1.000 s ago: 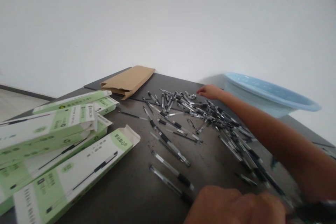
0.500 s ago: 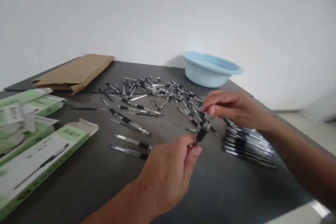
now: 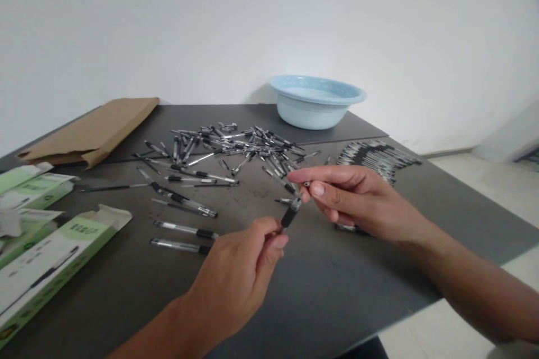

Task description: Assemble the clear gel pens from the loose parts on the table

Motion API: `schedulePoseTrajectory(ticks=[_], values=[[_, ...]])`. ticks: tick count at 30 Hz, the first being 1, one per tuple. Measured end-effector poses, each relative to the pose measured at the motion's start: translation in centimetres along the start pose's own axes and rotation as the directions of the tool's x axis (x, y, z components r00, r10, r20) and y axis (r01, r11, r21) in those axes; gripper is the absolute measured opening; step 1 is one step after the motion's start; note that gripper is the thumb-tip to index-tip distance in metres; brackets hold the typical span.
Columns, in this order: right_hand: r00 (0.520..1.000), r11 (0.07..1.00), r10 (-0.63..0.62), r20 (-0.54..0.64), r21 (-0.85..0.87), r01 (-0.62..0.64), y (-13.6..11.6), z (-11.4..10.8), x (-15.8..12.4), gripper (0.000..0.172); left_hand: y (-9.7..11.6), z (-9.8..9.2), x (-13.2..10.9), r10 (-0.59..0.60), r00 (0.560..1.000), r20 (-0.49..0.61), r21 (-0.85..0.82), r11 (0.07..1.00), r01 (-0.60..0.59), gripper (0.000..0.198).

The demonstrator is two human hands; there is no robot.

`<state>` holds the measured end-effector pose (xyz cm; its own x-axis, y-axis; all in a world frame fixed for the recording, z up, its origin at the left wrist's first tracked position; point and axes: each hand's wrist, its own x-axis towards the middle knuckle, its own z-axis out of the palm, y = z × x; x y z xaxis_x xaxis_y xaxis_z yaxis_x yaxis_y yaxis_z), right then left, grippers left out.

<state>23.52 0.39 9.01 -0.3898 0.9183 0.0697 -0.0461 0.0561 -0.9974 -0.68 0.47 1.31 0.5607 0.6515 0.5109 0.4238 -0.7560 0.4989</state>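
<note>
Before a white wall [image 3: 252, 28], above a dark table [image 3: 328, 294]. In closed left hand [image 3: 238, 272], holds a tilted pen [image 3: 289, 215], black and clear, hidden at its lower part. In right hand [image 3: 356, 193], pinches a tiny piece [image 3: 307, 184], hard to recognise. Behind, partly covered, a row of pens [image 3: 381, 156]; at left, cut off, boxes [image 3: 80, 231].

Observed dark grey on surface [image 3: 337, 286], light blue on basin [image 3: 314, 115], brown on paper bag [image 3: 99, 126], white and green with black pen print on front box [image 3: 54, 261], black and clear on held pen [image 3: 289, 216] and loose pens [image 3: 181, 229].
</note>
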Motion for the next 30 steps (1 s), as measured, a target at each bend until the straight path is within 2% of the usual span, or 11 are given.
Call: schedulePoseTrajectory(ticks=[6,10,14,20,26,30], values=[[0.997,0.983,0.021,-0.068,0.184,-0.008,0.8,0.0,-0.1,0.017,0.2,0.3,-0.3,-0.012,0.999,0.048,-0.016,1.000,0.013,0.009],[0.996,0.934,0.022,-0.085,0.357,0.010,0.6,0.3,-0.3,0.013,0.6,0.4,-0.4,-0.015,0.996,0.084,-0.017,1.000,0.016,0.010],[0.994,0.886,0.073,-0.083,0.463,-0.027,0.7,1.0,-0.6,0.014,1.0,0.5,-0.5,-0.023,0.993,0.116,-0.021,0.999,0.026,0.012],[0.987,0.850,0.149,-0.061,0.517,-0.097,1.6,1.6,-0.9,0.018,1.2,0.7,-0.7,-0.034,0.992,0.118,-0.046,0.998,0.039,0.012],[0.997,0.880,0.034,-0.068,0.474,0.002,1.5,1.7,-0.9,0.014,1.5,0.6,-0.9,-0.033,0.992,0.121,-0.060,0.997,0.041,0.013],[0.998,0.907,0.003,-0.058,0.420,0.021,1.7,1.6,-1.2,0.012,1.7,0.5,-0.9,-0.021,0.993,0.120,-0.053,0.998,0.028,0.013]])
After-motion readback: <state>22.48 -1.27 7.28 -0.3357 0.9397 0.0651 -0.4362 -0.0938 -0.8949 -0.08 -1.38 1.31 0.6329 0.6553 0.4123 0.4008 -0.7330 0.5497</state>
